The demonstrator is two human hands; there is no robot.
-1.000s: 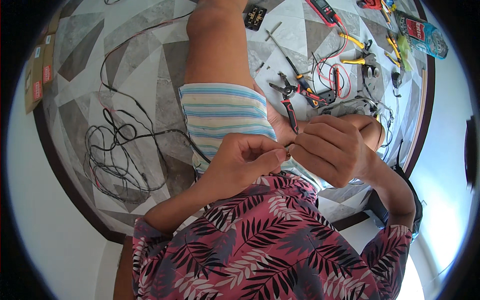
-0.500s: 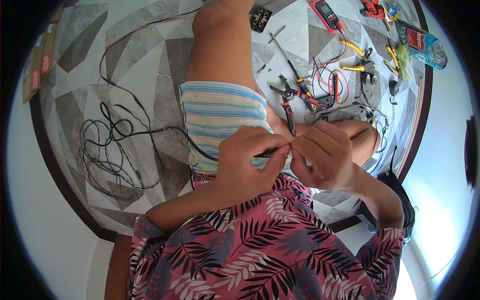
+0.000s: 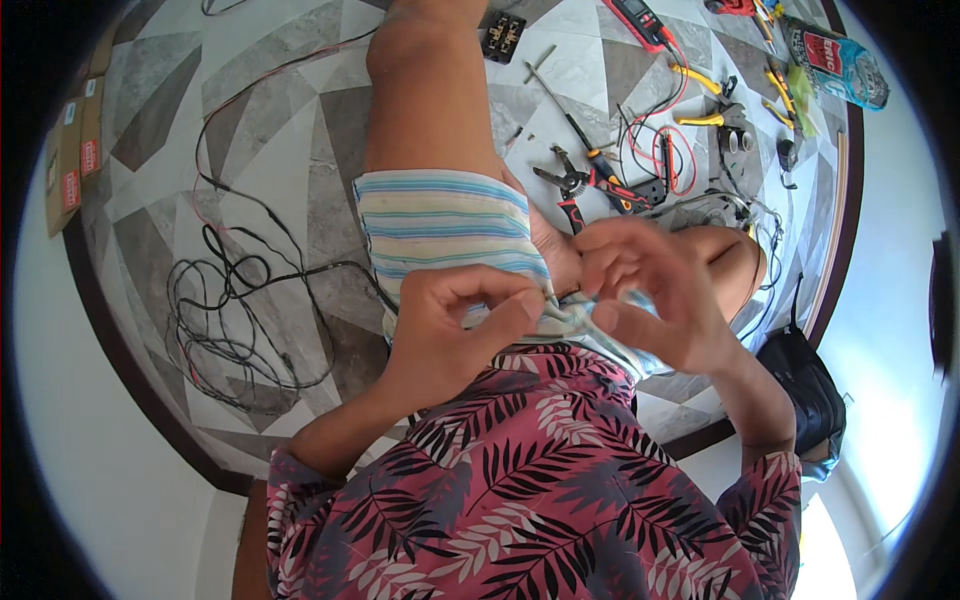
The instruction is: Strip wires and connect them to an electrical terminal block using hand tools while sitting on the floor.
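Over my lap, my left hand is closed, thumb tip and index finger brought together. A black cable runs from the floor at the left across to this hand and passes behind it; its end is hidden by the fingers. My right hand is just to the right, a little blurred, with thumb and fingers apart and nothing visible in them. Beyond it, next to my bent leg, lies a wire stripper with red and black handles.
Coiled cable spreads over the tiled floor at left. A screwdriver, red multimeter, yellow-handled pliers and a dark terminal block lie ahead. A black bag stands at right, cardboard boxes at far left.
My hands have come apart: the right has let go and opened its fingers, while the left has shifted slightly left. The view has moved a little.
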